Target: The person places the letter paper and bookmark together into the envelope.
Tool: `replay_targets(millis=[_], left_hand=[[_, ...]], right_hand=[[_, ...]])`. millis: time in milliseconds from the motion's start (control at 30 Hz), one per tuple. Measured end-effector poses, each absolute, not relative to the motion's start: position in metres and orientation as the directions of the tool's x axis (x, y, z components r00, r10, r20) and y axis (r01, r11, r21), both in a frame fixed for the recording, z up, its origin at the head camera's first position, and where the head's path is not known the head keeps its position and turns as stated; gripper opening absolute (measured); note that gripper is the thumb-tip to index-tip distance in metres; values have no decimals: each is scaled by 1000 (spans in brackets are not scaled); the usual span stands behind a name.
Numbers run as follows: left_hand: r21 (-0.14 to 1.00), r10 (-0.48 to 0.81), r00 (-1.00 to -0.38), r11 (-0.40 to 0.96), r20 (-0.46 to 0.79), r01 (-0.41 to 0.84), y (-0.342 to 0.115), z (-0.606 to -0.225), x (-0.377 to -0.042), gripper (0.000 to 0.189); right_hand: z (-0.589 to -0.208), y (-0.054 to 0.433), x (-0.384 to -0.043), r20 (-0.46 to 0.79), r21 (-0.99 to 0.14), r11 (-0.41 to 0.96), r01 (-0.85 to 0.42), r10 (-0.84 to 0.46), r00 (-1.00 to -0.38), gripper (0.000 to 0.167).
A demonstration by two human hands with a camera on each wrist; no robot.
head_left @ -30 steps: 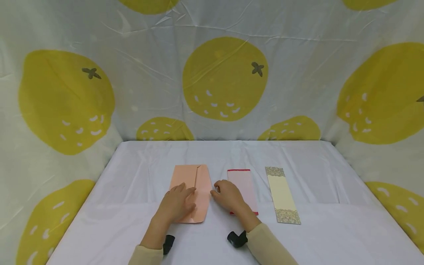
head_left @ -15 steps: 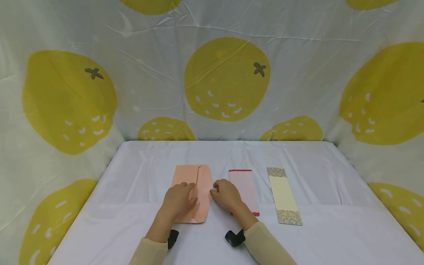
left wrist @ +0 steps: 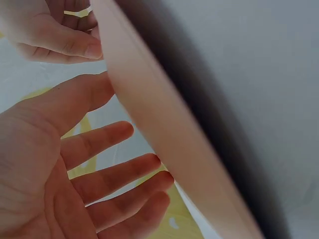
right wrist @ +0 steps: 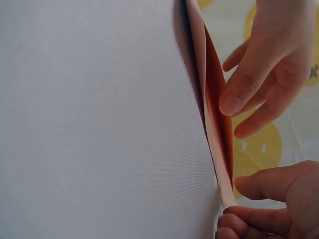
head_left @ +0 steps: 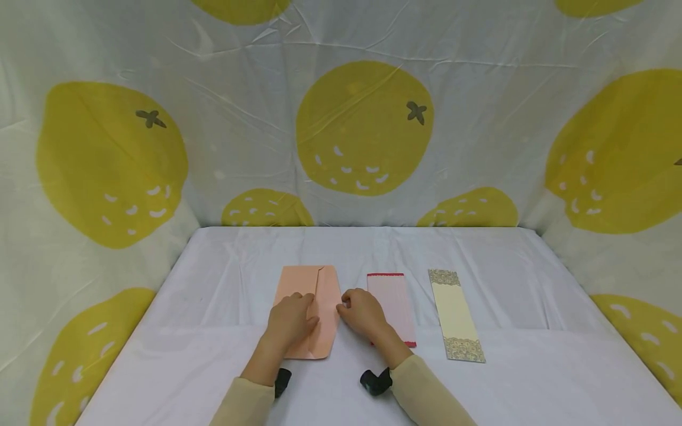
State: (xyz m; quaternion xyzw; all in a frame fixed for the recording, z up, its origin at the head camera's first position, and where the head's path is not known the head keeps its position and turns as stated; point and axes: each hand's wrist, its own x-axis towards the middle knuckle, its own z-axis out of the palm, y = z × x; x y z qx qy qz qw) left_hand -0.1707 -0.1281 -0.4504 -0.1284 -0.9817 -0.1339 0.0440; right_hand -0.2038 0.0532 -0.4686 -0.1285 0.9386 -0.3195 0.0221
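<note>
A salmon-pink envelope (head_left: 327,319) lies on the white-covered table, its flap unfolded to the right. My left hand (head_left: 290,318) rests on the envelope's left part. In the left wrist view, that hand's fingers (left wrist: 112,179) look mostly straight, several tips touching the paper. The right wrist view shows a gap along the envelope's opening (right wrist: 217,94), with the left thumb beside it. My right hand (head_left: 363,313) pinches the flap's right edge between thumb and curled index finger (right wrist: 256,216). Part of the envelope is hidden under the left hand.
Right of the envelope lies a pale pink card (head_left: 392,299) with red ends, partly behind the right hand. Farther right is a cream card (head_left: 454,307) with patterned ends. A lemon-print cloth (head_left: 367,142) hangs behind the table (head_left: 533,284).
My left hand has shifted slightly right on the envelope, and its fingers look more bent in the head view. The right hand stays at the flap edge. The cards have not moved.
</note>
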Motion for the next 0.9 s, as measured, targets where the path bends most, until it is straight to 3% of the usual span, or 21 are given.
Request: replay_targets(millis=[333, 533, 900], left_hand=[[318, 222, -968, 915, 115, 248, -130, -455, -174, 43], [365, 224, -964, 893, 143, 262, -132, -456, -174, 45], [398, 181, -970, 888, 161, 232, -131, -453, -174, 38]], right_hand=[[-476, 54, -211, -15, -743, 656, -131, -212, -977, 17], [-475, 52, -212, -118, -848, 531, 3, -183, -976, 13], [-473, 37, -211, -169, -909, 407, 94, -154, -973, 11]])
